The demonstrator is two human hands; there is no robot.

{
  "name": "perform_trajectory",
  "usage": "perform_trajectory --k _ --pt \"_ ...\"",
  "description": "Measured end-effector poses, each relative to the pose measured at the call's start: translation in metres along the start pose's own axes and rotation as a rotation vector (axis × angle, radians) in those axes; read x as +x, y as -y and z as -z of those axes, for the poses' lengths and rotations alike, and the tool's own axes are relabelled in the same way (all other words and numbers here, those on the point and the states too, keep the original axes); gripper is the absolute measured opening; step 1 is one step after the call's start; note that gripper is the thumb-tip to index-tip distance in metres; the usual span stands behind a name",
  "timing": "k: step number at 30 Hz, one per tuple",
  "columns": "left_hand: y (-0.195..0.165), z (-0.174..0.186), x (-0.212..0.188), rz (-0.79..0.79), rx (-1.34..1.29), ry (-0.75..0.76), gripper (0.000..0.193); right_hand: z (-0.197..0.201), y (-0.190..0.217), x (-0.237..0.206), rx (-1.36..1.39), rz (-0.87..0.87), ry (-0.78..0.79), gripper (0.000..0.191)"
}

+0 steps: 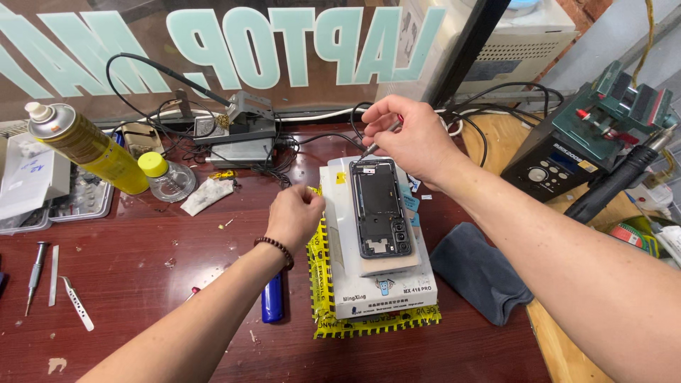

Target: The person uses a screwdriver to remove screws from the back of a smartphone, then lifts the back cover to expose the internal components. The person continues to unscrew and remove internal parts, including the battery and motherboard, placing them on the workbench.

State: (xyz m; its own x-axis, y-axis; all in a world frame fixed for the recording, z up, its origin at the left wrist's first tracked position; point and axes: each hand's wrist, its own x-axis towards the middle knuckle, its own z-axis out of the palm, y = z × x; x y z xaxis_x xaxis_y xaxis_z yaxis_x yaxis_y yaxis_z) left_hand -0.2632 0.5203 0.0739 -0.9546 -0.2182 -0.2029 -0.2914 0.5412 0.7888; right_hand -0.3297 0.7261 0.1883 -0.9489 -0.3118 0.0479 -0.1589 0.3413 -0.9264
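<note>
right hand (415,138) — grip pinches screwdriver (379,137) over opened phone (379,207) | left hand (294,213) — fisted, empty

**Opened phone under the tool tip**

The right hand (415,138) is holding a slim metal tool (381,137) against the top edge of an opened phone (381,207) lying on a white box (379,284). The left hand (294,214) is resting closed just beside the box, on the reddish bench (142,276). A yellow spray can (85,145) is leaning at far left.
</note>
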Motion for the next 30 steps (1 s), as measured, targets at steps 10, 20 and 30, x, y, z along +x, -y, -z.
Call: perform_trajectory --k 10,20,30 --pt "0.011 0.001 -0.036 -0.064 -0.067 0.251 0.015 -0.002 0.006 0.005 0.015 -0.042 0.021 0.021" --pt "0.001 -0.005 -0.045 -0.186 0.094 0.259 0.014 -0.005 0.004 0.006 -0.003 -0.058 0.018 0.019" --pt "0.003 -0.002 -0.044 -0.198 0.075 0.252 0.016 -0.011 0.014 0.002 -0.628 0.277 -0.042 0.024"
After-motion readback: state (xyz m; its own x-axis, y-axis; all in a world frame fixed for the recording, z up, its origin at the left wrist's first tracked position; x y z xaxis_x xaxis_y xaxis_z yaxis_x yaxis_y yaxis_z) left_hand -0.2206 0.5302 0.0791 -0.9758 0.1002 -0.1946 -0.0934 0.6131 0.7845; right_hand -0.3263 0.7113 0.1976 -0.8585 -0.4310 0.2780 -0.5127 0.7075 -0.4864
